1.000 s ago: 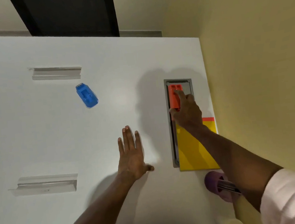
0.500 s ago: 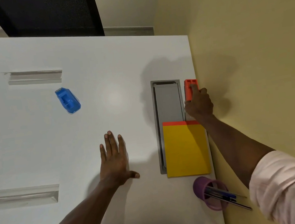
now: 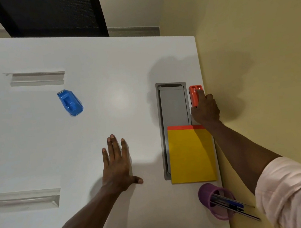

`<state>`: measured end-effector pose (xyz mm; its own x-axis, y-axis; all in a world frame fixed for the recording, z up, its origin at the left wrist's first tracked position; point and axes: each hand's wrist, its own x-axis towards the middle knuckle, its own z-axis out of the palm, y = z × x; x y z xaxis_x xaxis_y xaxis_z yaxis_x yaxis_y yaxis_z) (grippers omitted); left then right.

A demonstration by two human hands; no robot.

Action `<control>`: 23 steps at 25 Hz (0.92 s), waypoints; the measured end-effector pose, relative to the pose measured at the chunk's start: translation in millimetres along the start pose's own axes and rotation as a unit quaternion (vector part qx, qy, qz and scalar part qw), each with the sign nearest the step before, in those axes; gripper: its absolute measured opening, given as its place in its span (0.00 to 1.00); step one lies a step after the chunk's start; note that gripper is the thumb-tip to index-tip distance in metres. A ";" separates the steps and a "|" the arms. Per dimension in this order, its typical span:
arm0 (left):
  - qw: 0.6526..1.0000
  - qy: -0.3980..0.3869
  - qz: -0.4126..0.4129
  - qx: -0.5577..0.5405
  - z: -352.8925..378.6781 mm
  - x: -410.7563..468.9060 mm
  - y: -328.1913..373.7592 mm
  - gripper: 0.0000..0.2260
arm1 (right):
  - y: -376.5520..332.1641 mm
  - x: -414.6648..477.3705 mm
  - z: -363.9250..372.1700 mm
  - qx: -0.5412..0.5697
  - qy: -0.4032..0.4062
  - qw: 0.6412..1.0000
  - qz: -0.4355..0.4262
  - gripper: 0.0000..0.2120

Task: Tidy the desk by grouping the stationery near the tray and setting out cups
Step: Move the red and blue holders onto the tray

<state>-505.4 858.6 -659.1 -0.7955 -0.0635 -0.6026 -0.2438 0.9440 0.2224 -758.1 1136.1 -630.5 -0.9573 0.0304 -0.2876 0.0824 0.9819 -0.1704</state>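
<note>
My right hand [image 3: 205,110] grips an orange stapler [image 3: 194,94] at the desk's right edge, just right of the grey recessed tray [image 3: 173,103]. A yellow notepad with a red top strip [image 3: 191,154] lies over the tray's near half. A purple cup [image 3: 209,199] holding pens stands near the notepad's front corner. A blue tape dispenser [image 3: 70,102] sits alone on the left part of the white desk [image 3: 113,71]. My left hand [image 3: 117,166] rests flat on the desk with fingers spread, holding nothing.
Two clear plastic strips [image 3: 37,79] [image 3: 27,200] lie on the left side of the desk. A yellow wall [image 3: 262,63] runs along the desk's right edge. A black chair back [image 3: 50,14] stands beyond the far edge.
My right hand carried the orange stapler from over the tray to the strip of desk right of it, by the wall. My left hand stays flat.
</note>
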 end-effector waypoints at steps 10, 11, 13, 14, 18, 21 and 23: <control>0.999 0.041 0.019 -0.011 5.6 -1.4 -13.0 0.75 | -28.2 -18.6 -3.7 -0.073 0.110 0.990 -0.058 0.39; 0.998 0.051 0.011 -0.020 5.8 -2.6 -18.6 0.73 | -40.1 -23.5 -3.5 -0.086 0.138 0.981 -0.103 0.37; 0.996 0.073 -0.030 -0.046 4.0 -7.2 -34.5 0.72 | -71.4 -32.6 -1.7 -0.059 0.151 0.973 -0.167 0.33; 0.993 0.084 -0.059 -0.057 3.9 -10.8 -45.0 0.73 | -90.1 -37.2 0.6 -0.032 0.133 0.973 -0.185 0.32; 0.983 0.070 -0.142 -0.090 6.9 -22.4 -79.0 0.77 | -174.6 -52.5 20.2 0.018 0.033 0.965 -0.261 0.31; 0.985 0.060 -0.126 -0.104 10.7 -21.0 -87.1 0.78 | -239.9 -57.5 36.0 0.011 -0.020 0.936 -0.352 0.29; 0.986 0.051 -0.118 -0.104 14.4 -17.1 -90.4 0.78 | -279.4 -57.7 46.1 0.004 -0.055 0.922 -0.382 0.30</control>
<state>-461.8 779.0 -679.9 -0.7526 -0.3161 -0.5777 -0.5286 0.8132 0.2437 -713.1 851.4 -609.7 -0.7026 -0.6900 -0.1740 -0.6026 0.7070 -0.3702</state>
